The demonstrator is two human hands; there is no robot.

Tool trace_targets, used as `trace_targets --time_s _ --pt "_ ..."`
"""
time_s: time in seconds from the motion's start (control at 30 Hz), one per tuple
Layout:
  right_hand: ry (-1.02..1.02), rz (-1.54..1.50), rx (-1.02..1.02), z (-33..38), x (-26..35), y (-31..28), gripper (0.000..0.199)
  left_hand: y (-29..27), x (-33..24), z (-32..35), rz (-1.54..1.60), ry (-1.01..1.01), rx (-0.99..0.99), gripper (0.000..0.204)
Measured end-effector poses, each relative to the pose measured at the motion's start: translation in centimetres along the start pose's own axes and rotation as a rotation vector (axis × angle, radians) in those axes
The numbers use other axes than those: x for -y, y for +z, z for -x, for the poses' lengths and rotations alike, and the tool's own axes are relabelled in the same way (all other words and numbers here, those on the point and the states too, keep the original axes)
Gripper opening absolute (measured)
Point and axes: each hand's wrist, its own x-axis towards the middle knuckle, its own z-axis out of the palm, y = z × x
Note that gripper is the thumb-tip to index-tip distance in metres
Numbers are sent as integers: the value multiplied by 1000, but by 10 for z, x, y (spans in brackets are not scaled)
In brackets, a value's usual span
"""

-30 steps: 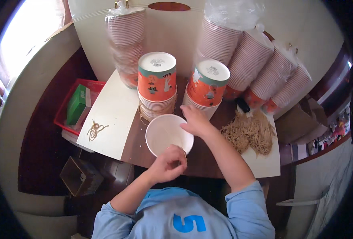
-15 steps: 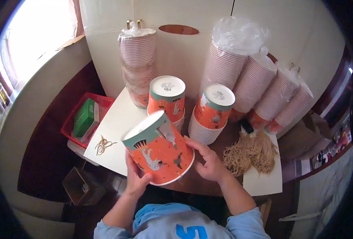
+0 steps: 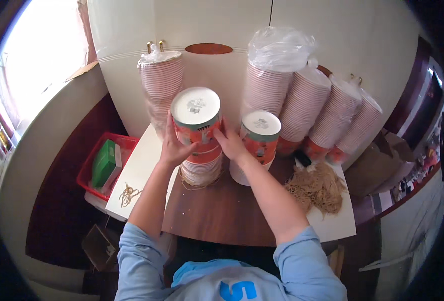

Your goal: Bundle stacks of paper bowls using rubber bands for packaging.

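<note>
Upside down between my hands is an orange paper bucket [image 3: 196,106] with a green band and a white base. My left hand [image 3: 174,145] grips its left side, and my right hand [image 3: 229,141] presses against its right side. It sits over a stack of nested paper buckets [image 3: 202,170] whose white rims show below; whether it is fully seated, I cannot tell. Thin tan cord [image 3: 194,187] lies around the foot of that stack. Just right of it, a second upturned stack [image 3: 260,138] stands, partly behind my right forearm.
Tall plastic-wrapped bucket stacks [image 3: 304,103] line the back right, and another wrapped stack [image 3: 160,80] stands back left. A tan cord heap [image 3: 316,188] lies at right beside a small black object [image 3: 302,158]. Loose cord [image 3: 128,194] is at left, near a red basket [image 3: 112,136].
Both hands have carried the orange bucket away from me, from above the table's near part onto the left stack. It was tilted and is now about upright, base up.
</note>
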Motion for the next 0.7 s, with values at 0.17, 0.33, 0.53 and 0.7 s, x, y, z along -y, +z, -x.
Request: trace_targets --time_s 0.17,0.33,0.53,0.7 --pt "408 120 108 32 -69 -1 61 32 15 13 0 -131 70 119" --pt "278 623 317 55 -7 -20 38 19 33 85 -179 -281 206 98" --pt "-155 1125 -258 57 42 -97 34 41 0 221 -440 -136 318 84" --pt "-206 1097 -107 51 16 -121 34 46 0 222 -575 -247 395 85"
